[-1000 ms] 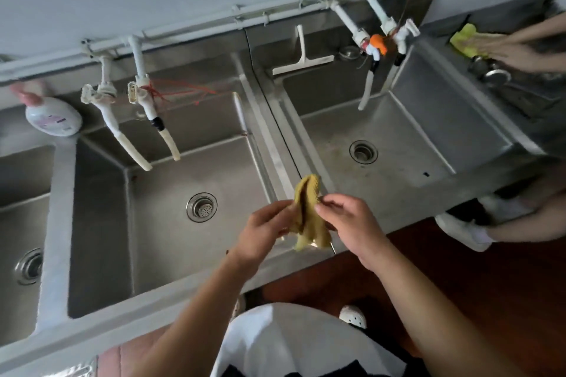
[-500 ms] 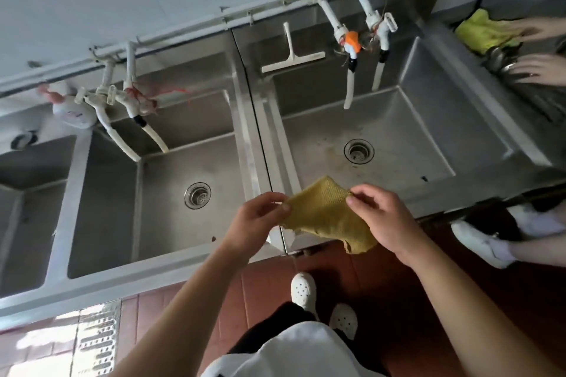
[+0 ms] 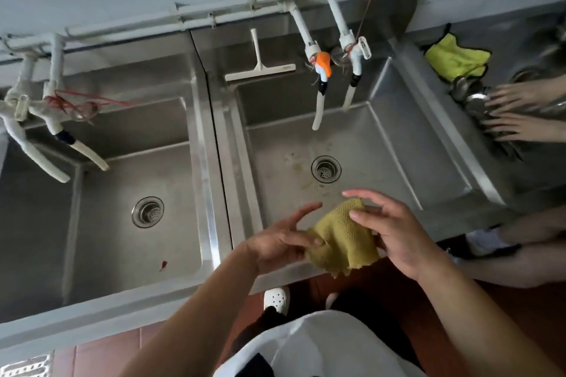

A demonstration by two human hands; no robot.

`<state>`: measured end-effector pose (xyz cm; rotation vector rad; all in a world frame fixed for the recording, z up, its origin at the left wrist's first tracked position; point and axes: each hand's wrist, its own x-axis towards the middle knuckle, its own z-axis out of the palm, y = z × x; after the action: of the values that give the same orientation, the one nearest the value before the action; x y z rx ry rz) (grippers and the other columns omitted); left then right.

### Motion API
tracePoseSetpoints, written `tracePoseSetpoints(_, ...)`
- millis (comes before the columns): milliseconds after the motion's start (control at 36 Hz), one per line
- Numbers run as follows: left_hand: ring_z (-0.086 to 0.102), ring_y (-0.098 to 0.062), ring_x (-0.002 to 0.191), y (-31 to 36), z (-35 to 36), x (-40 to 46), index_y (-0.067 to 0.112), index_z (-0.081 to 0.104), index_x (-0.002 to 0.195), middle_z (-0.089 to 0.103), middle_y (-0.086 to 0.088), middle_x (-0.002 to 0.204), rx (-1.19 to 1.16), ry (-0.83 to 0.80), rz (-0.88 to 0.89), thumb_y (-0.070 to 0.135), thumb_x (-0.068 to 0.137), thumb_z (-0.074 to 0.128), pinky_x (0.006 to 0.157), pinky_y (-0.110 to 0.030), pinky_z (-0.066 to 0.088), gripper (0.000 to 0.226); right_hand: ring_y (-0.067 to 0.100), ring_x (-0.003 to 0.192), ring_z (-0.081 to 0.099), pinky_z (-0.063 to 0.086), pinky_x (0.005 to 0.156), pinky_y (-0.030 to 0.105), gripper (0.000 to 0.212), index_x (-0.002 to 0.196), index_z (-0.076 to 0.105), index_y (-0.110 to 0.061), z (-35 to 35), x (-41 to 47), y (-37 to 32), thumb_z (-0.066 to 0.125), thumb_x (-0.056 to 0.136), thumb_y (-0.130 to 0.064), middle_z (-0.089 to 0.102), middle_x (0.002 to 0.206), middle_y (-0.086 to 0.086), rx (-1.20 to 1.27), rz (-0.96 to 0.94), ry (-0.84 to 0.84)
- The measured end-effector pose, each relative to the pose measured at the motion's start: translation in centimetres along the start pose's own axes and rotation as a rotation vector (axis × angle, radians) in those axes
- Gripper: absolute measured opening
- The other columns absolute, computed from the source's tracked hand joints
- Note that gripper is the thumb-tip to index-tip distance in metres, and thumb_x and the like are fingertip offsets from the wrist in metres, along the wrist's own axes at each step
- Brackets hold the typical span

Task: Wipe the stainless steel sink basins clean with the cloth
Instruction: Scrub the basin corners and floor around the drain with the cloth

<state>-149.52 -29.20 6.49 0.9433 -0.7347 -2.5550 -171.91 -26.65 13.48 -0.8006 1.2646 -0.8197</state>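
The left hand pinches the lower left edge of the yellow cloth between thumb and fingers, the other fingers fanned out straight. The right hand holds the cloth's right side, its thumb behind the fabric — how firmly it grips I cannot tell. The cloth hangs spread between both hands at lower centre of the frame, above the front rim of the right basin; the left basin lies at centre left.

With so light a hold, the cloth could slip and drop to the floor rather than into the basin. Yellowish stains near the drain may need pressure. Another person's hands at the right edge are partly cut off.
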Motion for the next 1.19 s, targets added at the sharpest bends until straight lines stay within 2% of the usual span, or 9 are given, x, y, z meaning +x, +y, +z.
tracePoseSetpoints(139,0.049,-0.032,0.111,-0.2,0.4,3.9,0.011,0.049,0.141,0.054,-0.015,0.121,-0.177,0.221,0.141,0.009,0.076,0.076,0.108,-0.048,0.035,0.070,0.020,0.095,0.072,0.056,0.073,0.026,0.042,0.116,0.068,-0.025,-5.1,3.2,-0.6,0.068,0.085,0.004,0.075,0.103,0.009,-0.081,0.061,-0.086)
tracePoseSetpoints(250,0.064,-0.026,0.094,-0.2,1.3,6.9,0.021,0.060,0.128,0.067,-0.011,0.103,-0.211,0.536,0.208,0.004,0.081,0.075,0.099,-0.043,0.051,0.052,0.020,0.091,0.073,0.060,0.075,0.029,0.044,0.106,0.066,-0.021,-8.6,7.4,1.3,0.072,0.078,0.013,0.075,0.104,0.009,-0.288,0.096,-0.124)
tracePoseSetpoints(444,0.063,-0.017,0.092,-0.8,6.1,11.4,0.030,0.072,0.110,0.064,0.001,0.099,0.429,0.874,0.130,0.002,0.075,0.077,0.092,-0.038,0.056,0.045,0.007,0.080,0.066,0.051,0.067,0.020,0.039,0.089,0.065,-0.037,-13.1,12.4,2.8,0.073,0.074,-0.002,0.069,0.083,-0.016,-0.854,-0.021,-0.216)
tracePoseSetpoints(611,0.053,-0.018,0.105,-1.3,7.0,13.3,0.033,0.074,0.107,0.056,0.004,0.108,0.980,1.154,-0.027,0.031,0.079,0.077,0.088,-0.023,0.043,0.029,0.016,0.089,0.046,0.036,0.073,0.027,0.019,0.094,0.078,-0.023,-14.1,15.3,2.8,0.078,0.077,-0.014,0.043,0.090,-0.004,-1.085,-0.184,-0.222)
tracePoseSetpoints(722,0.034,-0.022,0.133,-1.3,6.9,14.1,0.029,0.077,0.097,0.051,0.004,0.136,1.148,1.314,0.124,0.038,0.081,0.076,0.112,-0.041,0.030,0.019,0.018,0.082,0.053,0.039,0.069,0.026,0.027,0.108,0.074,-0.024,-13.3,16.8,2.4,0.077,0.081,-0.019,0.048,0.095,-0.002,-0.993,-0.211,-0.106)
tracePoseSetpoints(806,0.062,-0.018,0.106,-1.1,7.1,14.5,0.022,0.076,0.104,0.067,0.005,0.119,1.115,1.313,0.297,0.028,0.082,0.076,0.091,-0.037,0.052,0.022,0.024,0.082,0.065,0.052,0.069,0.029,0.036,0.118,0.061,-0.030,-12.2,16.7,2.9,0.074,0.086,-0.021,0.060,0.095,0.003,-0.624,-0.106,0.089)
tracePoseSetpoints(972,0.069,-0.020,0.092,-2.2,6.8,15.2,0.024,0.074,0.113,0.072,0.008,0.110,1.140,1.251,0.301,0.023,0.084,0.070,0.076,-0.032,0.056,0.029,0.029,0.089,0.072,0.057,0.086,0.049,0.062,0.114,0.064,-0.006,-9.8,16.7,5.3,0.067,0.082,-0.059,0.075,0.098,0.014,0.390,0.875,-0.106)
tracePoseSetpoints(1028,0.070,-0.023,0.088,-3.0,6.1,15.3,0.024,0.075,0.108,0.073,0.005,0.105,1.217,1.189,0.301,0.021,0.082,0.070,0.073,-0.033,0.057,0.027,0.025,0.068,0.070,0.058,0.070,0.042,0.056,0.111,0.062,-0.003,-9.0,17.2,6.4,0.067,0.084,-0.053,0.072,0.078,0.013,0.453,0.922,-0.115)
tracePoseSetpoints(1194,0.066,-0.021,0.098,-4.6,1.8,15.2,0.030,0.072,0.115,0.070,0.007,0.110,1.254,1.050,0.235,0.022,0.084,0.067,0.078,-0.032,0.056,0.032,0.033,0.087,0.059,0.051,0.076,0.049,0.041,0.134,0.052,-0.002,-5.6,21.6,9.5,0.056,0.099,-0.023,0.061,0.099,0.021,0.189,0.926,0.080)
